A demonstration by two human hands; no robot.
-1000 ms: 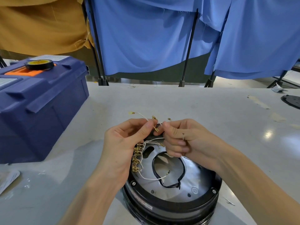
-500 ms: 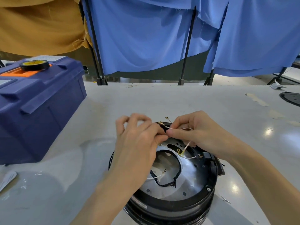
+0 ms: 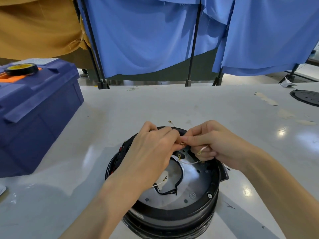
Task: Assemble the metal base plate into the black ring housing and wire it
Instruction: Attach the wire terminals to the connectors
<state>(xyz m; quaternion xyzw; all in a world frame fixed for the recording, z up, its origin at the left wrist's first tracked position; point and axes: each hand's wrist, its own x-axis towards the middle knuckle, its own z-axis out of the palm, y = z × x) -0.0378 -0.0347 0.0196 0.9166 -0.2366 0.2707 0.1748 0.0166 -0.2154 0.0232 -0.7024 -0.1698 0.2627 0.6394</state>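
The black ring housing [image 3: 203, 207] stands on the table in front of me, with the shiny metal base plate [image 3: 191, 185] seated inside it. Thin white wires [image 3: 189, 163] with gold ring terminals run across the plate, and a black cable loops round its central opening. My left hand [image 3: 151, 152] is over the housing's far left side, fingers curled and pinching a gold terminal. My right hand [image 3: 212, 141] meets it fingertip to fingertip over the far rim, pinching the same wire end and holding another white wire under its fingers.
A dark blue toolbox [image 3: 34, 107] sits at the left with a roll of black tape [image 3: 21, 69] on its lid. A black round part [image 3: 306, 97] lies at the far right. Blue cloth screens on black stands [image 3: 191, 66] close off the table's far edge.
The housing has turned and the row of gold terminals at its left is now under my left hand. Both hands have shifted over the far rim and stay joined on the wire end.
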